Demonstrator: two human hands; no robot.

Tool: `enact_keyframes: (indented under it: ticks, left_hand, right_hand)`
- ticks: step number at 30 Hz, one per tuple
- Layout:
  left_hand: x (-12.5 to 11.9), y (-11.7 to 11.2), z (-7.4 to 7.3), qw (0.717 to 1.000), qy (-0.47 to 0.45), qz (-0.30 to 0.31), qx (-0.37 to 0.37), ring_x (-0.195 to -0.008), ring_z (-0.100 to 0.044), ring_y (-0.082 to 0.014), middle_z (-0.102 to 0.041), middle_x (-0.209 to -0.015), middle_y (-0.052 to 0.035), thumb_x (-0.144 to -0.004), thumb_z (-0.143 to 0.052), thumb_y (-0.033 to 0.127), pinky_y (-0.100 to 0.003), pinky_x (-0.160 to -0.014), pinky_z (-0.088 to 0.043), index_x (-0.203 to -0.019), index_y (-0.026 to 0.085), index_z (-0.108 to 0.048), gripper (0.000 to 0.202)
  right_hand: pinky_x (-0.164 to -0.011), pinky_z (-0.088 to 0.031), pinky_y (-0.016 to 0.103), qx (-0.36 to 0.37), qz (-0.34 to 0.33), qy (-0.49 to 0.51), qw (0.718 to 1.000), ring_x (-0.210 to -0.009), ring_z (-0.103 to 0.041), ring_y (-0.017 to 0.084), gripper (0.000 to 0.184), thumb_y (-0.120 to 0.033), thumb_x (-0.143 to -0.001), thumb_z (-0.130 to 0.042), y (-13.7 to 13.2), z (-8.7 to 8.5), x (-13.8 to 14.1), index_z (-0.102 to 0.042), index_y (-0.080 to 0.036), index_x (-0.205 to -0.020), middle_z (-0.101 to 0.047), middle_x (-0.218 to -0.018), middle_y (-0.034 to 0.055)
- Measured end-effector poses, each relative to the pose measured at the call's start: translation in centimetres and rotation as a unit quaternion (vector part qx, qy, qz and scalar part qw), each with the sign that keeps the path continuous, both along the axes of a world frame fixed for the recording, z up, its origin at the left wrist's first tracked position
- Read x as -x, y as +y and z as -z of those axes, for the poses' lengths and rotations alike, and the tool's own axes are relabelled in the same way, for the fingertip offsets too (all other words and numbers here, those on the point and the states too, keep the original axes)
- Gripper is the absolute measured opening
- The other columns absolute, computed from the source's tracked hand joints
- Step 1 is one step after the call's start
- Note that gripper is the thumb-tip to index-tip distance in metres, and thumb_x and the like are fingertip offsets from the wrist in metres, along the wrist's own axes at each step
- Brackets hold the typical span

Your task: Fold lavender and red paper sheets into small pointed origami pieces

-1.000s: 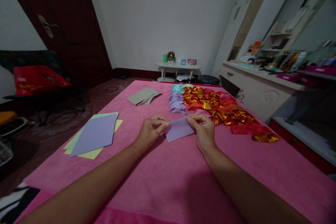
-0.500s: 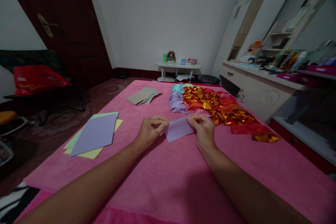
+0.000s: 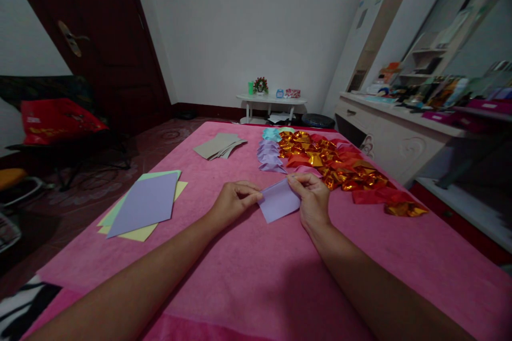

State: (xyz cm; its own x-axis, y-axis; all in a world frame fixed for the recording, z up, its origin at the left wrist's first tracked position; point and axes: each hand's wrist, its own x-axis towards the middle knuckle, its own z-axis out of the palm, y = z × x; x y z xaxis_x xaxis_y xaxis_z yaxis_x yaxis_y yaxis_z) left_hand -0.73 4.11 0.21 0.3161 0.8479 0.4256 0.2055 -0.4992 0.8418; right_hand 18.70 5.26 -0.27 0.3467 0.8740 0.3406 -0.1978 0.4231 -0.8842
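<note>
A folded lilac paper (image 3: 279, 203) lies over the pink cloth (image 3: 260, 277) between my hands. My left hand (image 3: 234, 203) pinches its left edge with closed fingers. My right hand (image 3: 312, 198) pinches its upper right corner, fingers curled. Just beyond the paper runs a row of folded lilac pieces (image 3: 269, 155), with a light blue one at the far end.
A stack of flat lilac, green and yellow sheets (image 3: 142, 205) lies to the left. Grey-brown sheets (image 3: 219, 146) sit farther back. A heap of red and gold foil pieces (image 3: 340, 168) spreads to the right. A dresser (image 3: 396, 138) stands close on the right.
Both hands have shifted slightly right and toward me with the lilac paper, which now sits more tilted and narrower between them.
</note>
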Motion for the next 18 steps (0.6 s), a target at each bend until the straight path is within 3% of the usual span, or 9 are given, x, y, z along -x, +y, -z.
enact_keyframes:
  ticks: [4, 7, 12, 18]
  left_hand:
    - [-0.02, 0.02, -0.07, 1.000, -0.007, 0.015, 0.026, -0.063, -0.060, -0.0135, -0.067, -0.067, -0.0041, -0.081, -0.060, 0.029, -0.023, -0.059, -0.049, -0.064, 0.014, -0.071, 0.025]
    - [-0.14, -0.25, -0.47, 0.998, -0.005, -0.051, -0.021, -0.058, -0.059, -0.0130, -0.065, -0.061, -0.0025, -0.080, -0.060, 0.026, -0.022, -0.055, -0.047, -0.062, 0.014, -0.069, 0.023]
    - [0.07, -0.52, -0.68, 0.975, 0.020, -0.163, -0.152, -0.070, -0.063, -0.0151, -0.069, -0.073, -0.0048, -0.078, -0.061, 0.019, -0.025, -0.064, -0.051, -0.068, 0.016, -0.071, 0.015]
    - [0.18, -0.54, -0.79, 0.971, 0.020, -0.176, -0.162, -0.069, -0.064, -0.0144, -0.069, -0.075, -0.0051, -0.075, -0.062, 0.015, -0.024, -0.065, -0.052, -0.063, 0.016, -0.070, 0.015]
  right_hand:
    - [-0.069, -0.047, 0.031, -0.003, 0.002, 0.002, 1.000, -0.071, -0.061, 0.016, 0.016, -0.027, -0.062, -0.079, 0.00, -0.02, 0.00, -0.065, -0.019, -0.064, -0.068, -0.075, 0.0018]
    - [-0.066, -0.047, 0.031, 0.003, 0.002, -0.031, 0.999, -0.069, -0.060, 0.016, 0.017, -0.029, -0.062, -0.078, 0.07, -0.07, 0.02, -0.064, -0.020, -0.065, -0.067, -0.074, 0.0016]
    - [-0.060, -0.044, 0.028, 0.003, 0.001, -0.095, 0.996, -0.063, -0.056, 0.015, 0.017, -0.031, -0.062, -0.078, 0.16, -0.14, 0.18, -0.065, -0.020, -0.066, -0.063, -0.066, -0.0006]
    - [-0.056, -0.041, 0.027, 0.015, -0.019, -0.091, 0.996, -0.059, -0.053, 0.014, 0.015, -0.031, -0.066, -0.076, 0.33, 0.31, -0.07, -0.067, -0.020, -0.070, -0.063, -0.065, -0.0010]
